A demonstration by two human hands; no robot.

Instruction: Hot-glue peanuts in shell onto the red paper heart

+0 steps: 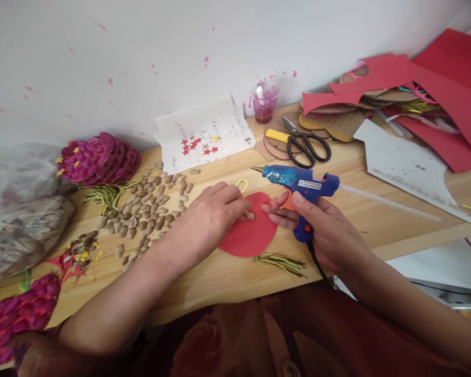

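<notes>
My right hand [329, 225] is wrapped around a blue hot glue gun [288, 177] with an orange trigger. Its nozzle points left, and a clear glue stick [388, 201] sticks out of the back. With its fingers bent down, my left hand [215, 212] pinches a peanut [249, 215] against a red paper disc [255, 241]. A yellow loop [242, 185] shows at the disc's top edge. Just below the disc lies a bundle of green and brown strings [284, 264]. Left of my hand, many unshelled peanuts [149, 209] are spread over the table.
Magenta peanut-covered discs [102, 159] are stacked at the back left beside a plastic bag [23, 230]. Star stickers lie on a white sheet [170, 157]. Scissors [304, 144] and a plastic cup [264, 104] stand near the wall. Red paper scraps [392, 78] pile up at right.
</notes>
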